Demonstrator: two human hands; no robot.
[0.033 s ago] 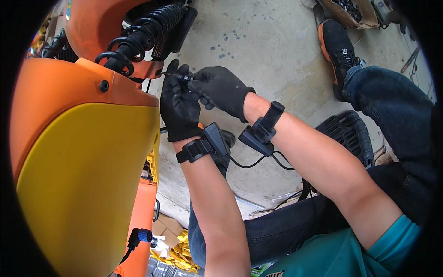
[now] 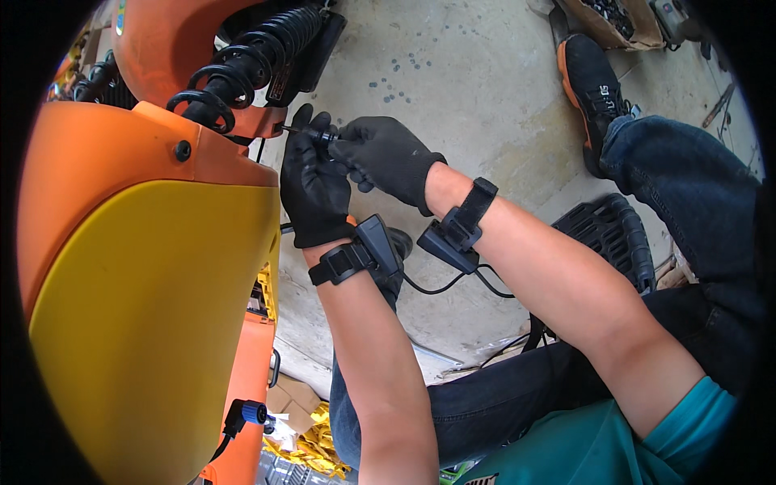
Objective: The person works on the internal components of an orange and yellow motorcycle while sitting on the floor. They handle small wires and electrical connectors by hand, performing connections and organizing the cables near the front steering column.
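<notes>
My right hand (image 2: 388, 158), in a black glove, is closed in a pinch on the rear end of a small black cylindrical piece (image 2: 325, 137). A thin shaft points from this piece left toward the orange body part; its exact kind does not show. My left hand (image 2: 314, 186), also gloved in black, is raised beside the orange part with its fingers bent around the front of the piece, partly hiding it. Just left of the fingertips is the lower orange bracket (image 2: 263, 121), below a black coil-spring shock absorber (image 2: 250, 61).
A large orange and yellow body panel (image 2: 145, 307) fills the left side. A blue-capped cable connector (image 2: 246, 414) hangs lower left. On the right are a black shoe (image 2: 594, 89) and a black plastic crate-like item (image 2: 610, 234). A cardboard box (image 2: 626, 20) stands far right; spots dot the concrete floor (image 2: 485, 89).
</notes>
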